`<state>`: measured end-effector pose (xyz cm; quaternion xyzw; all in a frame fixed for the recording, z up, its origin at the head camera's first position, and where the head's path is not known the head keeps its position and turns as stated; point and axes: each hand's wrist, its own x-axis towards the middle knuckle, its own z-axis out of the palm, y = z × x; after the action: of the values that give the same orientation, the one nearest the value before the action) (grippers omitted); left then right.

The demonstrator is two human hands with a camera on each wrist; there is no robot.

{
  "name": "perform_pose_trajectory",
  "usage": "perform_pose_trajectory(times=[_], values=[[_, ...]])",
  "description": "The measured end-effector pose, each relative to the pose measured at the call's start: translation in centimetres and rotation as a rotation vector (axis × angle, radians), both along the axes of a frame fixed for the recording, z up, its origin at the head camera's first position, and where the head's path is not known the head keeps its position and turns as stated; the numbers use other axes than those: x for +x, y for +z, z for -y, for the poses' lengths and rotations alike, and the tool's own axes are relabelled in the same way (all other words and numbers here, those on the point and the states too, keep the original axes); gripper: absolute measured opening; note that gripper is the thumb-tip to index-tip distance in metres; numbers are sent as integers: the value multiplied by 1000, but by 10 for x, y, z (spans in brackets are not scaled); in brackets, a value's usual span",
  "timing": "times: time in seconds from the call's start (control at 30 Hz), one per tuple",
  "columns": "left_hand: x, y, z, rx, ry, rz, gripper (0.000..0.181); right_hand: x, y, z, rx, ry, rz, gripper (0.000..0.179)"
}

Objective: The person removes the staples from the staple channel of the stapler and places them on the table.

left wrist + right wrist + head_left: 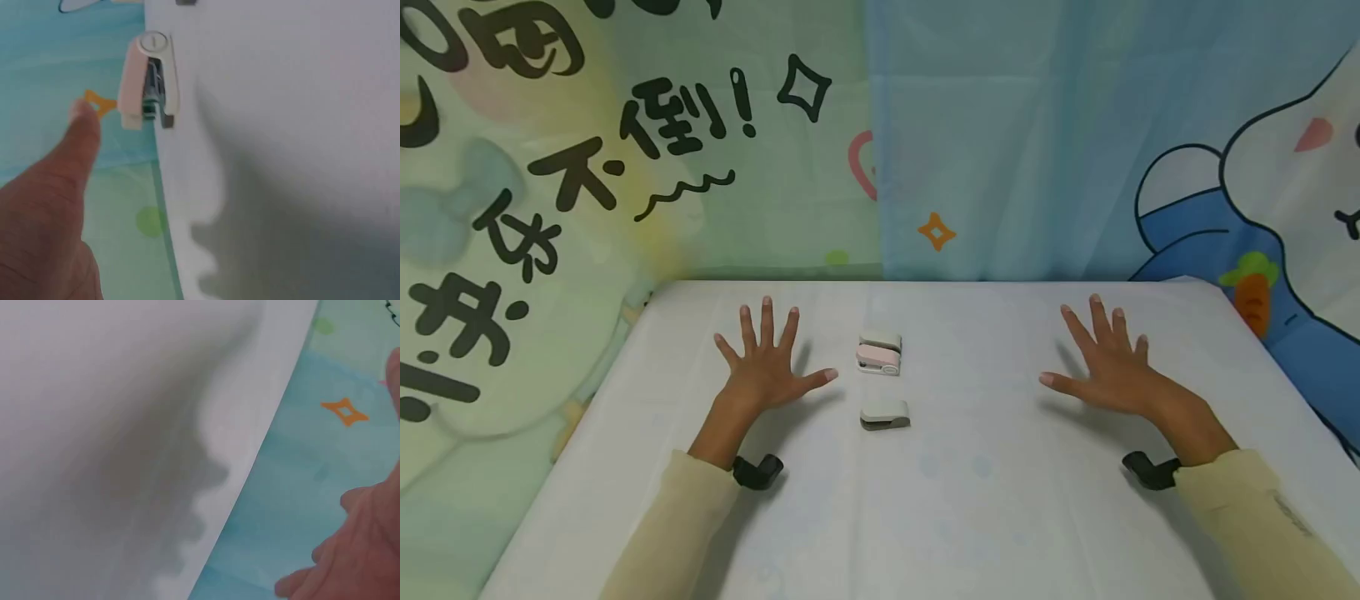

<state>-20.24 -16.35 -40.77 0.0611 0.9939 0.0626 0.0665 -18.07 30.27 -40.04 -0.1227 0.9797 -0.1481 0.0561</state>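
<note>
My left hand (763, 371) hovers over the white table with its fingers spread and holds nothing. Just to the right of its thumb lies a small pink and white stapler (878, 357). In the left wrist view that stapler (147, 81) shows a round mark at one end and parted arms at the other. Nearer to me lies a second small item (884, 415), off-white with a dark grey underside, rounded at one end. On the right side, my right hand (1108, 367) is also spread above the table, empty and well apart from both items.
A white cloth covers the table (985, 517). Behind it hangs a printed curtain (1000, 150) with lettering and a cartoon figure, meeting the table's far edge. Each wrist wears a black camera mount, on the left (758, 472) and on the right (1152, 471).
</note>
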Motion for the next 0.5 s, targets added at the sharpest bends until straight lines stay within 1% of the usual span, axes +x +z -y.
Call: perform_pose_trajectory(times=[0.13, 0.23, 0.33, 0.4, 0.47, 0.5], values=[[6, 5, -7, 46, -30, 2, 104, -1, 6, 14, -174, 75, 51, 104], [13, 9, -14, 99, -81, 23, 92, -2, 7, 29, -252, 131, 81, 92], [21, 9, -20, 216, -130, 101, 77, -3, 2, 46, -310, 184, 86, 73], [25, 8, -24, 334, -156, 171, 68, -3, -1, 58, -355, 219, 82, 60], [29, 6, -28, 445, -182, 237, 63, -3, -3, 72, -409, 249, 85, 53], [30, 5, -30, 481, -204, 259, 63, -4, -4, 80, -429, 268, 83, 50]])
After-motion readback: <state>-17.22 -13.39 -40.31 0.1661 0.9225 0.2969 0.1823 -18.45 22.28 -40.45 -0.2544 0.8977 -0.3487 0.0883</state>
